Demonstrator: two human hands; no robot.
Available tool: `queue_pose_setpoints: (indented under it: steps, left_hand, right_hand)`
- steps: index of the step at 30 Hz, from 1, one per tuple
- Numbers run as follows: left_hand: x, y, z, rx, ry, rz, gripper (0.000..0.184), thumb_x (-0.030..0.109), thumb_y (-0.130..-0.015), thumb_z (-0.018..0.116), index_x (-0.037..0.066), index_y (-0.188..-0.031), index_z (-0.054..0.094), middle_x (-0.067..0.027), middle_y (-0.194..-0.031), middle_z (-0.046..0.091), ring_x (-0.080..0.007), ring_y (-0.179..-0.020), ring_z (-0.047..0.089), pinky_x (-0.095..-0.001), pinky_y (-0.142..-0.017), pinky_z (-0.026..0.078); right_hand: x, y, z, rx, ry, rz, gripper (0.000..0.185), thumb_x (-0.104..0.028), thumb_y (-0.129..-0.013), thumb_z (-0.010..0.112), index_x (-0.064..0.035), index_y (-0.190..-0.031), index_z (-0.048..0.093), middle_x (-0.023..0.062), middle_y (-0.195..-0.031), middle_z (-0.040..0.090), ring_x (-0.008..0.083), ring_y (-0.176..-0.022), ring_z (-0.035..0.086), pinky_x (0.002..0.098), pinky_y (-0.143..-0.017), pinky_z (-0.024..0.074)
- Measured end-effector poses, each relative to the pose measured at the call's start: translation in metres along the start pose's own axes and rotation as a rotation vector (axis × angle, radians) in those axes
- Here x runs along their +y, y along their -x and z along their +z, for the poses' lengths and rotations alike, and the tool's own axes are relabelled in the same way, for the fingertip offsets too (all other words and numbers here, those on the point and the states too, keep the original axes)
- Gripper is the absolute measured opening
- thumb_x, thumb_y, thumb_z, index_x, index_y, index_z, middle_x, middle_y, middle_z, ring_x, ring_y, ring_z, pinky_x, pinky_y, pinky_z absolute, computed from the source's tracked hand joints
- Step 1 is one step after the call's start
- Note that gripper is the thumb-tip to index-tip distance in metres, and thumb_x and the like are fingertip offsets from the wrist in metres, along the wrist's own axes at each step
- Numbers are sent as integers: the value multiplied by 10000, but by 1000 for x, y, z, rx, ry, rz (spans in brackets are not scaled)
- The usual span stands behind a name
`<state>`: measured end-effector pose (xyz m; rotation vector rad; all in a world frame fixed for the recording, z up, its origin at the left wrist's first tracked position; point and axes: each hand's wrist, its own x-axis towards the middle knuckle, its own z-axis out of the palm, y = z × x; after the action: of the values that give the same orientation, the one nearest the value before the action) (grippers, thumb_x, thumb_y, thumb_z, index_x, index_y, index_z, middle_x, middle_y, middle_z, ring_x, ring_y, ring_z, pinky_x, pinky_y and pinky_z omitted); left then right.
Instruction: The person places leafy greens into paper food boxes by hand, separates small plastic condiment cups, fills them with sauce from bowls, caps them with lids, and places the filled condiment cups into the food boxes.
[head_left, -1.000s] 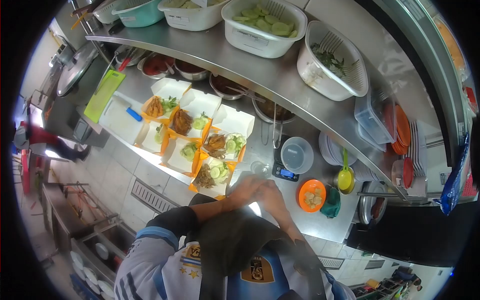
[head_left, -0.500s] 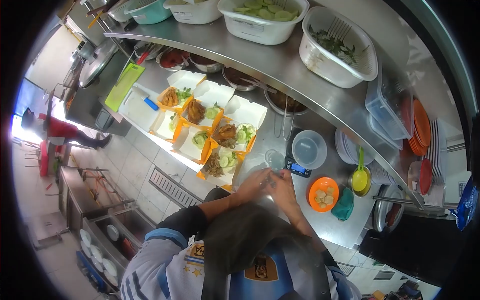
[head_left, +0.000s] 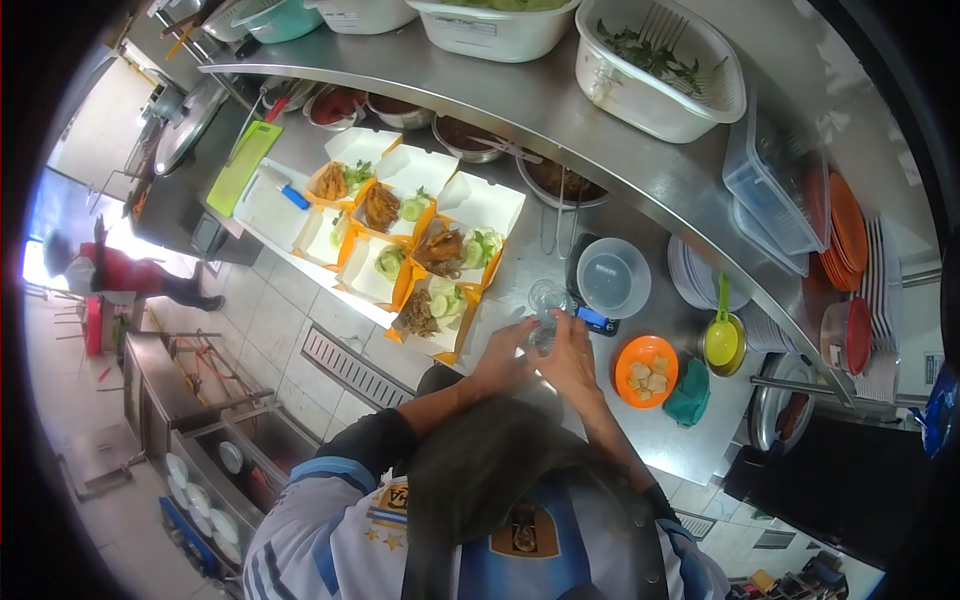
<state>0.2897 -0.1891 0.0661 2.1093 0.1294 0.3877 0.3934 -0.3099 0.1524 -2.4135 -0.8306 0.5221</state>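
Note:
Between my two hands is a small clear plastic cup (head_left: 543, 338), low over the steel counter. My left hand (head_left: 503, 357) grips its left side, and my right hand (head_left: 568, 360) has its fingers closed on the right side. Just beyond them stands another clear plastic piece (head_left: 547, 296), too see-through to tell whether cup or lid. A digital scale (head_left: 596, 320) with a lit blue display lies right of my fingers, partly under a translucent round tub (head_left: 613, 278). To the left, several open takeaway boxes (head_left: 490, 208) hold fried meat, cucumber slices and greens.
An orange plate (head_left: 646, 372) of pale pieces and a green cloth (head_left: 687, 393) lie to the right. Pots of sauce (head_left: 465, 137) stand under the overhead shelf (head_left: 400, 75). A knife (head_left: 284, 187) rests on a white board. Another person (head_left: 130, 272) stands far left.
My hands have moved slightly forward and apart, and the clear cup now shows between them. The view has shifted a little.

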Motion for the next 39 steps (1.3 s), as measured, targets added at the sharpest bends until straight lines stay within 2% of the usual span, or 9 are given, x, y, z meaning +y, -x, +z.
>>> queue_pose_setpoints:
  steps: [6, 8, 11, 15, 17, 22, 30, 34, 39]
  left_hand:
    - [31, -11, -36, 17, -79, -24, 736, 103, -833, 675, 28, -1468, 312, -221, -1457, 405, -403, -1256, 499, -450, -1062, 410]
    - [41, -21, -58, 116, 1139, -561, 625, 152, -941, 578, 58, -1483, 280, -174, -1490, 361, -340, -1247, 516, -403, -1023, 452]
    - [46, -37, -107, 180, 1338, -578, 564, 325, -973, 553, 108, -1456, 359, -117, -1420, 453, -244, -1201, 523, -374, -887, 517]
    - [8, -39, -164, 245, 1241, -735, 458, 349, -964, 572, 110, -1339, 461, -81, -1140, 605, -239, -1032, 622, -371, -820, 530]
    - [2, -38, -189, 312, 1260, -690, 372, 354, -967, 577, 100, -1231, 513, -87, -1116, 608, -250, -1025, 627, -375, -833, 522]
    - [-45, -32, -248, 415, 1274, -709, 379, 428, -994, 532, 81, -1147, 531, -107, -1136, 588, -294, -1066, 621, -390, -859, 518]
    - [-81, -41, -308, 395, 1217, -948, 506, 571, -1016, 363, 117, -1136, 552, -58, -1046, 609, -164, -834, 614, -262, -656, 449]
    - [-97, -59, -309, 345, 1141, -883, 464, 531, -1026, 383, 121, -1159, 553, -49, -1058, 603, -149, -846, 614, -267, -656, 451]
    - [-100, -97, -308, 312, 1202, -672, 345, 354, -1026, 507, 87, -1245, 509, -55, -1132, 548, -186, -997, 585, -306, -836, 487]
  right_hand:
    - [-20, -1, -30, 210, -201, -159, 584, -141, -754, 758, -52, -1259, 480, 206, -1225, 485, 388, -1110, 526, 429, -921, 469]
    - [-37, -8, -30, 161, -238, -233, 514, -130, -765, 760, -50, -1212, 518, 190, -1228, 497, 370, -1105, 540, 409, -905, 477]
    - [-80, -35, -30, -37, -308, -426, 389, -126, -809, 741, -50, -1154, 579, 169, -1233, 535, 333, -1100, 569, 386, -879, 491]
    - [-117, -133, -35, -289, -245, -268, 327, -147, -915, 637, -52, -1224, 588, 170, -1252, 598, 291, -1118, 596, 387, -898, 493]
    - [-125, -209, -39, 124, -29, -428, 320, -182, -954, 574, -67, -1253, 597, 186, -1239, 620, 301, -1111, 609, 397, -930, 483]
    - [-60, -370, 16, 216, 306, -309, 298, -162, -957, 517, -78, -1229, 602, 176, -1180, 651, 360, -1070, 626, 434, -931, 479]
    - [-84, -391, 25, 164, 549, -308, 251, -167, -934, 512, -48, -1116, 637, 213, -1083, 653, 360, -1030, 632, 440, -911, 481]
    - [-203, -344, -11, 438, 358, -234, 256, -170, -914, 530, -36, -1103, 638, 206, -1073, 665, 363, -1015, 644, 429, -891, 493]
    - [-121, -399, 40, 286, 557, -218, 272, -195, -897, 587, -24, -1104, 623, 148, -997, 686, 345, -857, 660, 441, -768, 522]
